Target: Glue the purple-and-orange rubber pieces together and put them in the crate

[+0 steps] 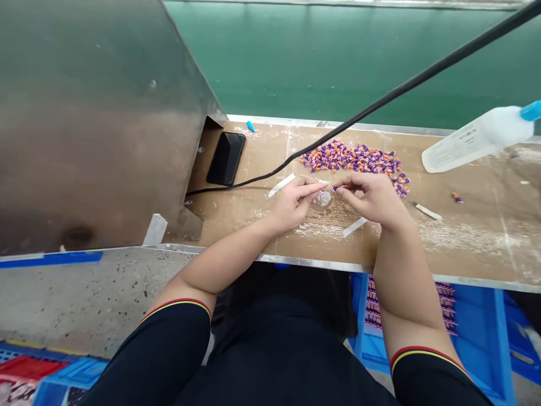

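Note:
My left hand (296,202) is closed in a pinch over the bench, its index finger stretched toward my other hand. What it holds is too small to make out; a speck of pink shows at the fingertips. Right beside those fingertips is a small round clear-looking dish (323,199). My right hand (372,197) pinches a small purple piece (335,189) between thumb and fingers, just right of the dish. Behind both hands spreads a pile of small purple, orange and pink pieces (355,157).
A craft knife (425,211) and a single loose piece (457,197) lie to the right. A white bottle (477,138) leans at back right. A black phone (226,158) lies left, beside a metal housing (101,124). A black cable (380,102) crosses above the bench. Below right is a blue crate (477,332).

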The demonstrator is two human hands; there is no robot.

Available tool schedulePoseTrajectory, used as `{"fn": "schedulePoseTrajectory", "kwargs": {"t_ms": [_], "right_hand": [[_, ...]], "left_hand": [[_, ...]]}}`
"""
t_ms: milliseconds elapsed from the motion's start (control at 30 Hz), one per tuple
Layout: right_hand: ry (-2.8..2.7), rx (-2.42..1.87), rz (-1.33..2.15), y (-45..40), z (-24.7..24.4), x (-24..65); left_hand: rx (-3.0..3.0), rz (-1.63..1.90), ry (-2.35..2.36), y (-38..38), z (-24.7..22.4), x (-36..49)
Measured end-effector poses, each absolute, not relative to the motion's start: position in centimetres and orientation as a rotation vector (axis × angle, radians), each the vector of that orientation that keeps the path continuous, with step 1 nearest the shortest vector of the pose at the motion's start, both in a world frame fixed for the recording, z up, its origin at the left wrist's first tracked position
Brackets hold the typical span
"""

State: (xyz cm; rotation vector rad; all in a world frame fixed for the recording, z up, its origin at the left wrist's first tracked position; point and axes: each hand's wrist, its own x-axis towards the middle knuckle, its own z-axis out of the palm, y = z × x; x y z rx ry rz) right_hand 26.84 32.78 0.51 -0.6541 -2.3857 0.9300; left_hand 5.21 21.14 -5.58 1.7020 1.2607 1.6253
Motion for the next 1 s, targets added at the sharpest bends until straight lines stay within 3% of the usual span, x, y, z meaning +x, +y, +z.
{"fn": "schedulePoseTrajectory", "kwargs": {"t_ms": [333,1000], "right_hand": [[-2.714,-0.490,0.478,32.2,0.2,26.8],[-2.624,-0.592,0.468,31.3,-0.5,26.2]], "left_hand": [[0.793,1.458,1.186,20.9,-4.4,5.4],[0.798,1.493,1.159,21.0,-4.5,5.7]]}}
